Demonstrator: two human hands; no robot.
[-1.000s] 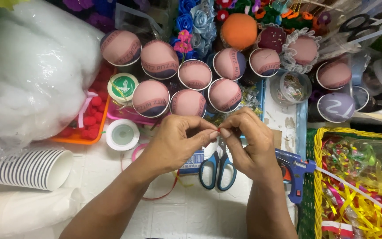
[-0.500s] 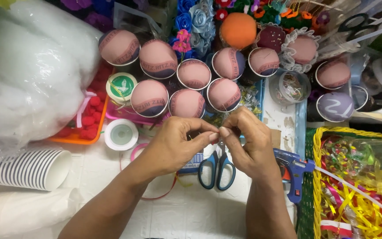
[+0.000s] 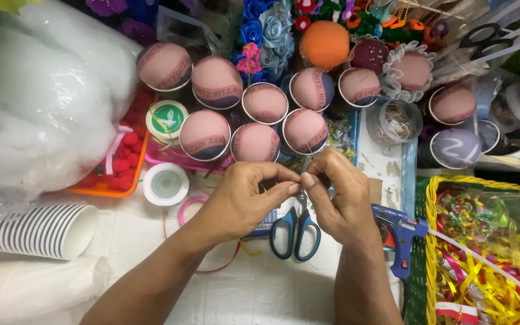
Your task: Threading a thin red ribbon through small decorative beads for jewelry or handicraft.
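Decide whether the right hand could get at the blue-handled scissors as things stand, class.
Probably yes. The scissors lie flat on the table just below the right hand, handles towards the person, with nothing on top. But both hands pinch something tiny together, so the right must let go first.

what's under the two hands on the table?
Blue-handled scissors lie under the left hand and right hand; only the handles show, the blades are covered. A red ribbon loop runs beneath the left wrist.
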